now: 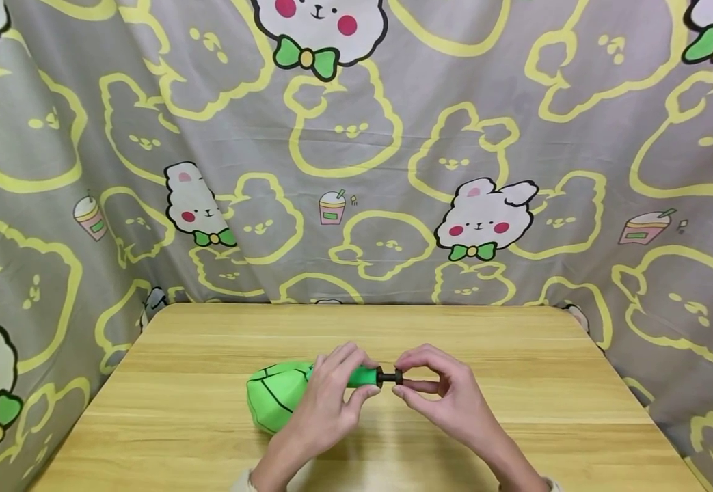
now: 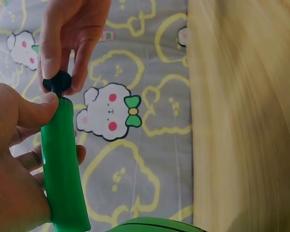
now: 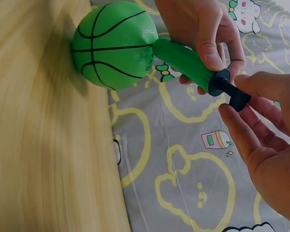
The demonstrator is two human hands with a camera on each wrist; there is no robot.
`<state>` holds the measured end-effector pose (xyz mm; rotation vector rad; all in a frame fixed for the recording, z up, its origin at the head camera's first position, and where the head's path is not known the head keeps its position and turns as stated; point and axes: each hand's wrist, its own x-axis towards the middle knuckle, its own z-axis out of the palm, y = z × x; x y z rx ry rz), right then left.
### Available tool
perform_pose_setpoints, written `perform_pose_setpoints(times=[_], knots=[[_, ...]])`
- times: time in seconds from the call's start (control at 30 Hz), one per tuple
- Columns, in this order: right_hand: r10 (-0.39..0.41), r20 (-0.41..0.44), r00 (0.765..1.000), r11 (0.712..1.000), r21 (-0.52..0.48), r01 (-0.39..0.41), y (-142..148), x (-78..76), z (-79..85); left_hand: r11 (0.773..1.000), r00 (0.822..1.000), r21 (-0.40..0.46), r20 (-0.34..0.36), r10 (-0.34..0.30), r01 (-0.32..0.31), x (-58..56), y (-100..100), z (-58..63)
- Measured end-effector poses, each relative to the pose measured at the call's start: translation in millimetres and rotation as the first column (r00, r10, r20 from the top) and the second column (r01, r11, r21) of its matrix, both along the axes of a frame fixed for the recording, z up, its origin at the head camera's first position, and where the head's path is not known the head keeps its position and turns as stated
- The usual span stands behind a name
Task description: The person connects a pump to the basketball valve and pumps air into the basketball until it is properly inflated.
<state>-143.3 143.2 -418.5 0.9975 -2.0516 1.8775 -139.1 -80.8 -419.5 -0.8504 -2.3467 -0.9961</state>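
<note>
A green ball [image 3: 113, 38] with black basketball lines rests on the table, its surface partly sunken near the pump in the right wrist view. Joined to it is a green hand pump [image 2: 63, 164], held level with its black handle pointing right. My left hand [image 1: 334, 393] grips the pump's barrel, thumb near the black end cap. With thumb and fingertips, my right hand [image 1: 448, 389] pinches the black handle [image 3: 239, 99], and a short length of black rod shows between handle and cap. In the head view the left hand hides part of the ball and barrel.
The wooden table [image 1: 208, 335] stretches out under both hands. Behind it and along its sides hangs a grey curtain [image 1: 393, 137] printed with yellow outlines, white bunnies and drink cups.
</note>
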Motion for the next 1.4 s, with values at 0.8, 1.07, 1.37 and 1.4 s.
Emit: perform_pose_setpoints(times=[0.8,1.07,1.37,1.4], knots=[[-0.012,0.066,0.998,0.996,0.088,0.006,49.4,0.2,19.7,1.0,1.0,0.017,0.001,0.009,-0.009,-8.3,-12.8,-2.7],[-0.018,0.063,0.998,0.994,0.106,0.011,67.9,0.9,25.5,1.0,1.0,0.012,0.007,0.014,-0.014,-10.9,-15.2,-2.5],[-0.02,0.056,0.998,0.998,0.059,0.017,77.1,-0.8,24.7,0.999,0.999,0.028,0.049,-0.022,0.021,-13.7,-8.7,-0.3],[-0.022,0.046,0.999,0.999,0.049,0.02,77.8,-1.3,24.5,0.999,0.998,0.036,0.053,-0.028,0.027,-14.1,-8.0,-0.3]])
